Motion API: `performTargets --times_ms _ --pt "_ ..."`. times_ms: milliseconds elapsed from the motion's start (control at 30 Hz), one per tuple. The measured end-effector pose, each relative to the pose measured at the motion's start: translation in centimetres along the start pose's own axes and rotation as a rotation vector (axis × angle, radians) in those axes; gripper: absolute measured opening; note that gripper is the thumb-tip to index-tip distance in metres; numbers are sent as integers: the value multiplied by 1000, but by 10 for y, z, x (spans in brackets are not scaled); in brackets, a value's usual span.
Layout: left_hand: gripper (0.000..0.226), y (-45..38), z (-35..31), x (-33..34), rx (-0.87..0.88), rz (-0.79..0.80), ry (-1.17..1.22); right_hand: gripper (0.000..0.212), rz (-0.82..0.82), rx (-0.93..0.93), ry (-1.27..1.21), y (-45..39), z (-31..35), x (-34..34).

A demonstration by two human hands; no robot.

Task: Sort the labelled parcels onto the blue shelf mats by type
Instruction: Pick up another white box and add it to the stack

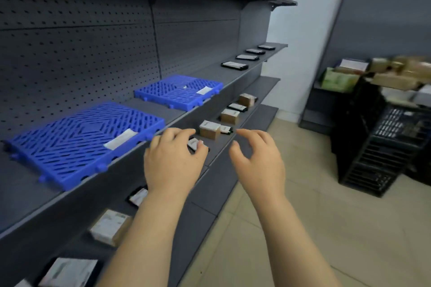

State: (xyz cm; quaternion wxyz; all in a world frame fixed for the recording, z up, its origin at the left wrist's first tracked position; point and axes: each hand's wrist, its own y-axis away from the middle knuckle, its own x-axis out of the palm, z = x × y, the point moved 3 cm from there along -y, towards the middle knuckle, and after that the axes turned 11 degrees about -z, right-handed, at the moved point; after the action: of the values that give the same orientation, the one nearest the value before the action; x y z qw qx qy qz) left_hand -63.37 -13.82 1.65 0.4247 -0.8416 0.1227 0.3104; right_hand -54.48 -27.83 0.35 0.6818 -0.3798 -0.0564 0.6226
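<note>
1. Blue near mat point(86, 139) and far mat point(178, 92) lie on the middle shelf point(210, 72), each bearing only a white label.
2. Left hand point(173, 160) reaches over the lower shelf, fingers curled at a small black parcel point(193, 144); grip unclear, partly hidden.
3. Right hand point(258, 160) hovers loosely curled, holding nothing.
4. Brown box point(209, 129) sits just beyond.

There is one camera, worn on the person's head. It looks forward and down along the grey shelves point(210, 90), which run from 7 o'clock up to 1 o'clock. The two hands are very close, low in the middle. The floor point(326, 216) fills 4 o'clock.
</note>
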Motion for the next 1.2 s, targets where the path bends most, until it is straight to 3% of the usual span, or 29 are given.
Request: performTargets --times_ms 333,667,900,1200 --pt "41 -7 -141 137 13 82 61 29 -16 24 129 -113 -138 -63" --pt "44 -68 -209 232 42 55 48 34 -23 54 146 -211 -212 -41" --pt "44 -86 -202 216 -71 -84 -79 37 59 -35 32 -247 -205 -18" --pt "47 14 -123 92 -469 -311 -428 40 440 -246 -203 -153 -132 23"
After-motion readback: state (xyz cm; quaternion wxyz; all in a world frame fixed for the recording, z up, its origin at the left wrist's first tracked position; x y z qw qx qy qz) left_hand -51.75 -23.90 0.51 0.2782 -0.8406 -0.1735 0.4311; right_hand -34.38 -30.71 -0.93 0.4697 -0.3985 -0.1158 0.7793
